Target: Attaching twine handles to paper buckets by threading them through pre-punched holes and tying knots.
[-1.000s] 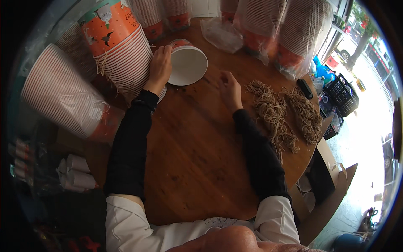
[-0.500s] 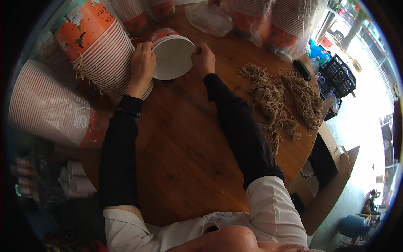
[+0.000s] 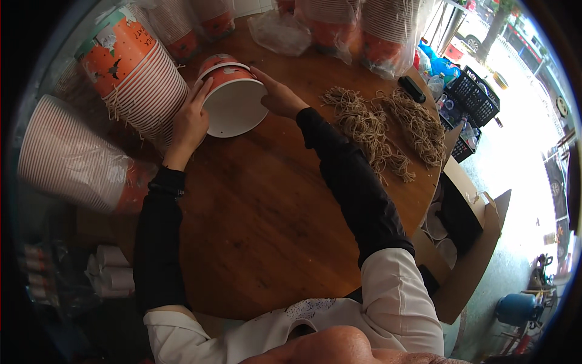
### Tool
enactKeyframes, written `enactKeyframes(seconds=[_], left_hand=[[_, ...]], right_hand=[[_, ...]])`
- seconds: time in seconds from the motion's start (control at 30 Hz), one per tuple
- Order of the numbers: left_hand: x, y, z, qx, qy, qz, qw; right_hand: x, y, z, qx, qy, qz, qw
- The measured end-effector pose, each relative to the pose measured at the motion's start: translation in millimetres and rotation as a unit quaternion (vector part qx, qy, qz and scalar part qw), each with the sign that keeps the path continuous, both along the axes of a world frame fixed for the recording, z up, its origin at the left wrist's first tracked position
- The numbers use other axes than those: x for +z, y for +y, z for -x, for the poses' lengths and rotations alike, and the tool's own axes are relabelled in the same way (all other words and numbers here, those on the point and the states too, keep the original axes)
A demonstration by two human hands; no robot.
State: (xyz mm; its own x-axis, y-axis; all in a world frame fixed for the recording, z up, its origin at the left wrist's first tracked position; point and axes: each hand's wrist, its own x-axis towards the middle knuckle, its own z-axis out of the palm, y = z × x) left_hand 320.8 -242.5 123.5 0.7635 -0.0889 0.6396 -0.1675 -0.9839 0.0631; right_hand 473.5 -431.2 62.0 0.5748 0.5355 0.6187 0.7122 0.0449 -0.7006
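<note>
A paper bucket (image 3: pixel 235 109), white inside and orange outside, is tilted with its mouth toward me near the far left of the table. A second orange bucket (image 3: pixel 217 59) shows just behind it, its rim around the first one's outer wall; how deep they nest is hidden. My left hand (image 3: pixel 193 121) grips the front bucket's left side, fingers along its orange wall. At the right side, my right hand (image 3: pixel 280 98) holds the same bucket by its edge, fingers reaching toward the rear rim. Close beside my left hand leans a tall stack of matching buckets (image 3: pixel 148 85).
Two bundles of tan twine (image 3: pixel 367 127) lie on the round wooden table (image 3: pixel 267 242), near a black object (image 3: pixel 412 89). Plastic-wrapped bucket stacks (image 3: pixel 73 158) stand at the left and the back. An open cardboard box (image 3: pixel 467 255) and black crates (image 3: pixel 476 94) sit beyond the right edge.
The front bucket has come toward me, and a second rim now shows behind it. Both hands have shifted on its sides. The whole view has turned slightly.
</note>
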Motion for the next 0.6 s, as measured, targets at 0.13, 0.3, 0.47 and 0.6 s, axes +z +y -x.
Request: enactKeyframes(seconds=[0.13, 0.3, 0.47, 0.6], left_hand=[[15.2, -4.0, 49.7, 0.006, -0.082, 0.061, 0.995], [18.9, -39.5, 103.4, -0.046, -0.054, 0.214, 0.974], [5.2, -44.6, 132.4, -0.037, 0.005, 0.385, 0.922], [-16.0, -29.0, 138.5, -0.012, -0.006, 0.447, 0.895]], right_hand=[[28.1, -42.0, 23.1, 0.094, 0.174, -0.017, 0.980], [31.4, -147.4, 35.0, -0.095, 0.140, 0.113, 0.979], [7.3, -177.4, 61.0, -0.122, -0.032, 0.241, 0.962], [2.4, -176.2, 86.6, -0.172, -0.049, 0.340, 0.923]])
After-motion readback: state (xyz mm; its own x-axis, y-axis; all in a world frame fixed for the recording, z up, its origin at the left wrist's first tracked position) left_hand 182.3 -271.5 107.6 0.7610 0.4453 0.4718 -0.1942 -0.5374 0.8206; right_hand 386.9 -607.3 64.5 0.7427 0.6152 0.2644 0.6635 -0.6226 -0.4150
